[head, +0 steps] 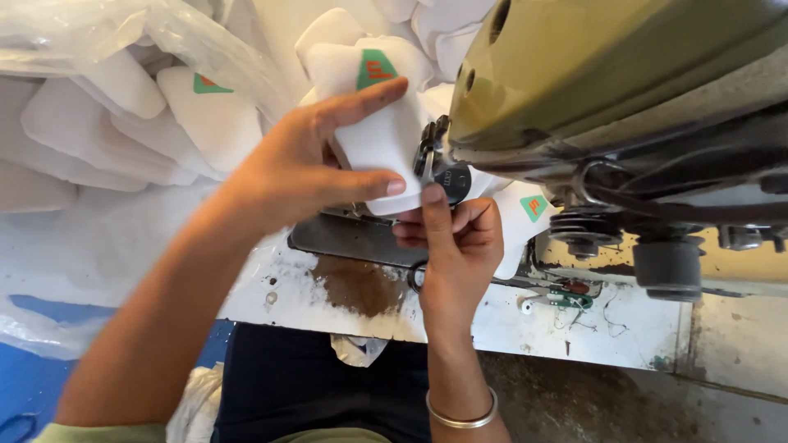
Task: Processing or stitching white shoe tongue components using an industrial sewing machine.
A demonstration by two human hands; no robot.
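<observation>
Head view, looking down on a sewing station. A white padded piece (379,148) bearing a green triangular patch (375,69) with an orange mark is held at the needle end of an olive-green sewing machine (607,74). The piece is gripped by the left hand (308,168): the thumb is pressed along its lower edge and the index finger is laid across its upper part, so that the fingers are clamped on it from two sides. The right hand (455,238) is placed just below and to the right of the piece, with the index finger extended upward so that its tip is touching the lower edge of the piece beside the left thumb; the remaining fingers are curled loosely toward the palm. Whether anything is pinched by the right hand cannot be told. A thin metal bangle (462,418) is worn on the right wrist.

The piece is positioned above the dark metal bed plate (345,238) of the machine, which is set into a worn white table (509,320) marked by a brown rust stain (357,283). A second white piece with a green patch (525,217) is seen behind the right hand, under the machine head. A heap of similar white pieces (123,123) is piled at the upper left, partly covered by clear plastic sheeting (123,25). A blue surface (33,385) is visible at the lower left.
</observation>
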